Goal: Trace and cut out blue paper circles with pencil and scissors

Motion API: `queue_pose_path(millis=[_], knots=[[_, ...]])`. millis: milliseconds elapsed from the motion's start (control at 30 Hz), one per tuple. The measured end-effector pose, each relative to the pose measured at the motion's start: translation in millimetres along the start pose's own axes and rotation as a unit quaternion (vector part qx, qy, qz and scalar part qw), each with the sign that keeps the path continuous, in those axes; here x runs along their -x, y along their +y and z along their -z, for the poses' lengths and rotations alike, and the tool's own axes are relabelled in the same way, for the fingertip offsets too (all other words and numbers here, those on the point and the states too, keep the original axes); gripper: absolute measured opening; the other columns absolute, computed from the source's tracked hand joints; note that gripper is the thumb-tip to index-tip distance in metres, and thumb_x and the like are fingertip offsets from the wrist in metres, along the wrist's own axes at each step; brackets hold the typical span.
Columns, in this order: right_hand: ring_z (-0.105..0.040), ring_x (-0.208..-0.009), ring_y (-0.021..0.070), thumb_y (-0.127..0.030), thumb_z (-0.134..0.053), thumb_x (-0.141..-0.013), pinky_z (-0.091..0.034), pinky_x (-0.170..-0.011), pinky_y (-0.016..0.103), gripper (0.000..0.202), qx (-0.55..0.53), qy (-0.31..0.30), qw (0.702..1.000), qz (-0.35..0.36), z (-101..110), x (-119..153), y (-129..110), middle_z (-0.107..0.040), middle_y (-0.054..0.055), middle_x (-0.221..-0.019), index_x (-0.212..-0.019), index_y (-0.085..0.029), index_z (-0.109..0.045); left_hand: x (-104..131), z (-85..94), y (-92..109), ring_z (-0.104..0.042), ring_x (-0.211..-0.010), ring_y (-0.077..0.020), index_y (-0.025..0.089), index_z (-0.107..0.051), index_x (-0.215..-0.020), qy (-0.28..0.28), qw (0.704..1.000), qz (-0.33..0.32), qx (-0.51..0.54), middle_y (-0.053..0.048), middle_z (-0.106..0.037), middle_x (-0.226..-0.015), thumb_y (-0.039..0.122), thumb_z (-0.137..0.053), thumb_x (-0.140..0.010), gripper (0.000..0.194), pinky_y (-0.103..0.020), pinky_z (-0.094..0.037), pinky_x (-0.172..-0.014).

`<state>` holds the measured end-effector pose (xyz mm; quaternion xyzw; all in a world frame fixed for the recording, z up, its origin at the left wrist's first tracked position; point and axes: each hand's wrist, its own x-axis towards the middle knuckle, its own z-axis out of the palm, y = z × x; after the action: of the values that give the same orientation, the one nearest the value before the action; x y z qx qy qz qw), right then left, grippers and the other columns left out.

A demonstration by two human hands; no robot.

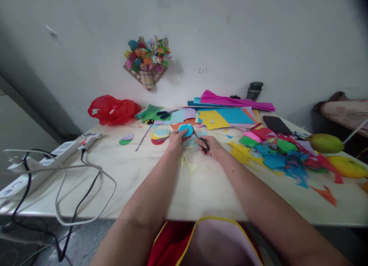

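The bright-blue round paper disc (186, 130) is pinched by the left hand (176, 140) above the whitish bench (201, 197); just right of the disc, black-handled metal scissors (197, 135) are gripped by the right hand (209, 146), pointed forward-left.

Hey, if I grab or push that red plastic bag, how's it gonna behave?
The red plastic bag will probably be floppy, since it sits crumpled. Its thin film suggests little weight for its size, though I can't tell whether it holds anything. Pushed, it may just crumple further, as its folds look loose.
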<state>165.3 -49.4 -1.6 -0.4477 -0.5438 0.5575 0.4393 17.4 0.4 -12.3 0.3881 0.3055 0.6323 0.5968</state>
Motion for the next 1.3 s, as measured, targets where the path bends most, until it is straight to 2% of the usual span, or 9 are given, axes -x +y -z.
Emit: queue_pose_path(millis=[200, 533, 1000, 1300], knots=[[-0.037, -0.032, 0.0062, -0.033, -0.060, -0.063, -0.026, -0.033, 0.020, 0.019, 0.003, 0.012, 1.000, -0.025, -1.6, 0.8, -3.7, -0.045, -0.005, -0.042, -0.061, -0.017, -0.049, 0.7, -1.7, 1.0, -0.064, -0.067, -0.0182, 0.012, -0.064, -0.075, 0.009, 1.000, 0.003, 0.006, -0.005, -0.066, -0.071, 0.022, -0.075, -0.053, 0.027, -0.034, -0.052, -0.069], [-0.037, -0.032, 0.0062, -0.028, -0.060, -0.061, -0.026, -0.033, 0.020, 0.016, 0.011, 0.018, 1.000, -0.022, -3.1, 0.6, -5.3, -0.044, -0.005, -0.041, -0.060, -0.017, -0.048, 0.2, -1.6, 1.6, -0.062, -0.065, -0.0167, 0.012, -0.064, -0.074, 0.015, 1.000, -0.002, 0.014, -0.004, -0.066, -0.069, 0.023, -0.076, -0.051, 0.029, -0.035, -0.051, -0.070], [-0.035, -0.031, 0.0056, -0.029, -0.064, -0.059, -0.025, -0.033, 0.020, 0.020, 0.024, 0.020, 0.999, -0.018, -3.5, 0.2, -4.9, -0.044, -0.005, -0.040, -0.058, -0.018, -0.047, 0.2, -2.4, 2.9, -0.062, -0.067, -0.0177, 0.012, -0.063, -0.075, 0.041, 0.999, -0.003, 0.019, -0.004, -0.065, -0.069, 0.022, -0.074, -0.051, 0.027, -0.037, -0.050, -0.072], [-0.039, -0.035, 0.0061, -0.032, -0.065, -0.060, -0.028, -0.033, 0.019, 0.023, 0.016, 0.010, 1.000, -0.015, -2.1, 2.9, -5.3, -0.046, -0.005, -0.043, -0.058, -0.018, -0.047, 0.7, -3.0, 4.5, -0.061, -0.064, -0.0162, 0.012, -0.063, -0.072, 0.030, 0.999, 0.001, 0.017, -0.003, -0.065, -0.068, 0.021, -0.075, -0.050, 0.027, -0.034, -0.050, -0.068]])
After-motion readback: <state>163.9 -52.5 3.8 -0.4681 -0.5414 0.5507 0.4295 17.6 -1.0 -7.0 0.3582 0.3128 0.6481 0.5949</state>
